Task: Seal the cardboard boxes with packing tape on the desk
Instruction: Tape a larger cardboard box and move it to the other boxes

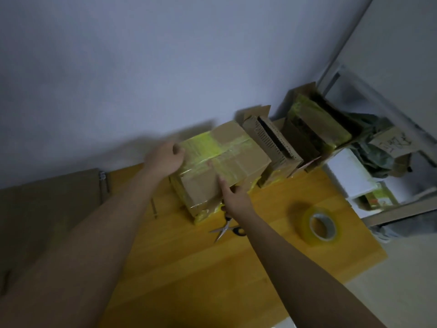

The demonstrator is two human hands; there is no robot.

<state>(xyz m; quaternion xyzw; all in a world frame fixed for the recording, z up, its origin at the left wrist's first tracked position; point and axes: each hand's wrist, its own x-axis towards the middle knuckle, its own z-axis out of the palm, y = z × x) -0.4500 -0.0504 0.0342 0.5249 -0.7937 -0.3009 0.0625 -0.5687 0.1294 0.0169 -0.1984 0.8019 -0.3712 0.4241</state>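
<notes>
A taped cardboard box (pixel 227 159) sits on top of another box (pixel 203 210) at the far side of the wooden desk (pixel 189 268). My left hand (pixel 165 158) grips its left end, thumb on top. My right hand (pixel 233 194) holds its near right edge, fingers against the front face. A roll of yellowish packing tape (pixel 321 224) stands on the desk to the right, apart from both hands. Scissors (pixel 227 229) lie on the desk, partly under my right forearm.
More cardboard boxes (pixel 272 143), some open (pixel 314 124), line the wall to the right of the held box. A shelf unit (pixel 369 176) with white boxes and bags stands right of the desk. A brown panel (pixel 47 204) lies to the left.
</notes>
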